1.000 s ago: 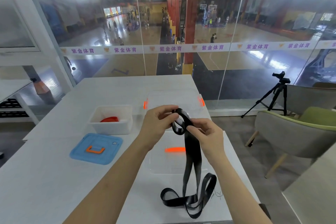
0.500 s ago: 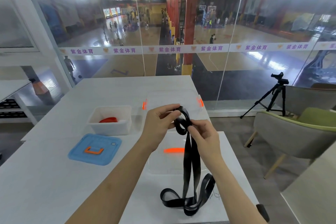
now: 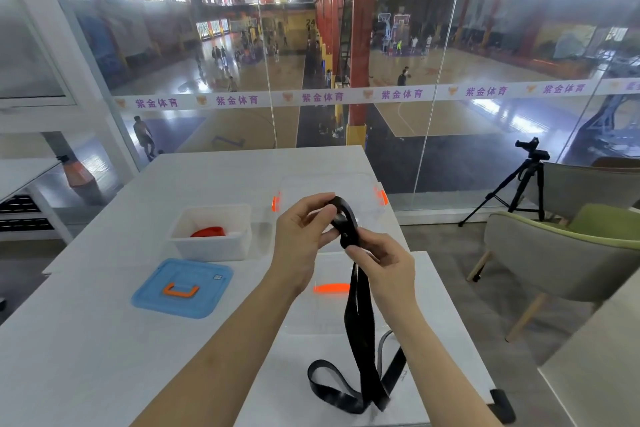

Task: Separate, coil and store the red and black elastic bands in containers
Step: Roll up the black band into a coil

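Above the table's middle I hold a black elastic band (image 3: 358,315). Its top end is rolled into a small coil. My left hand (image 3: 304,232) grips that coil from the left, thumb and fingers curled round it. My right hand (image 3: 384,260) pinches the band just under the coil. The rest of the band hangs down, and its loose loops lie on the table near the front edge. The red band (image 3: 207,231) lies coiled in a white open container (image 3: 211,246) at the left.
A blue lid (image 3: 181,288) with an orange handle lies in front of the white container. A clear container (image 3: 346,184) with orange clips stands behind my hands, and a clear lid (image 3: 311,308) with an orange handle lies under them. A chair (image 3: 554,260) and a tripod (image 3: 519,184) stand at the right.
The coil at the band's top has grown tighter as my hands wind it. The hanging loops have been drawn up and shifted a little on the table.
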`<state>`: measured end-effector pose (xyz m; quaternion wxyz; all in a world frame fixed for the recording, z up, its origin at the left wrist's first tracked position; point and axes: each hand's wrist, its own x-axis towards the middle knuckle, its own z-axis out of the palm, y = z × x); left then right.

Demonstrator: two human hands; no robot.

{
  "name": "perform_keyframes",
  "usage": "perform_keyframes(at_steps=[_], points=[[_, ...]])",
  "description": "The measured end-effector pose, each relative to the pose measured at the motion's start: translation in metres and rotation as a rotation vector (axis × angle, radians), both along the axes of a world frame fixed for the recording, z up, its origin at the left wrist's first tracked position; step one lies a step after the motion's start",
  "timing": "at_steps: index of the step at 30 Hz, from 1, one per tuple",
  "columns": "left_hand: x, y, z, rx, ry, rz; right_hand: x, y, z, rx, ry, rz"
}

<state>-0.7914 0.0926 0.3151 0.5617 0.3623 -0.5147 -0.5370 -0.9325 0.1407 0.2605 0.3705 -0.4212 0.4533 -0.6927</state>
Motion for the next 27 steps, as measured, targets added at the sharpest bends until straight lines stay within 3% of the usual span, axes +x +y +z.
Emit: perform_keyframes(at_steps=[2,5,9,13,16,23,27], points=[[0.004,-0.001,-0.002,0.017,0.003,-0.042,-0.004,-0.001,0.002,-0.015,-0.046,-0.035],[0.017,-0.004,-0.007,-0.003,-0.139,-0.145,-0.017,-0.006,0.006,-0.039,-0.079,-0.082],[0.035,-0.011,-0.005,-0.146,-0.505,-0.156,-0.029,-0.008,0.016,-0.019,0.096,-0.015],[0.04,-0.016,0.019,-0.199,-0.765,-0.24,-0.037,-0.008,0.03,0.043,0.313,0.118],[0.035,-0.015,0.027,-0.235,-0.908,-0.256,-0.034,-0.008,0.036,0.042,0.372,0.157],[0.029,0.002,0.019,-0.121,-0.384,-0.199,-0.02,0.002,0.021,-0.045,0.102,0.072],[0.022,0.011,0.009,-0.047,-0.203,-0.131,-0.017,0.005,0.013,-0.036,0.043,0.063]])
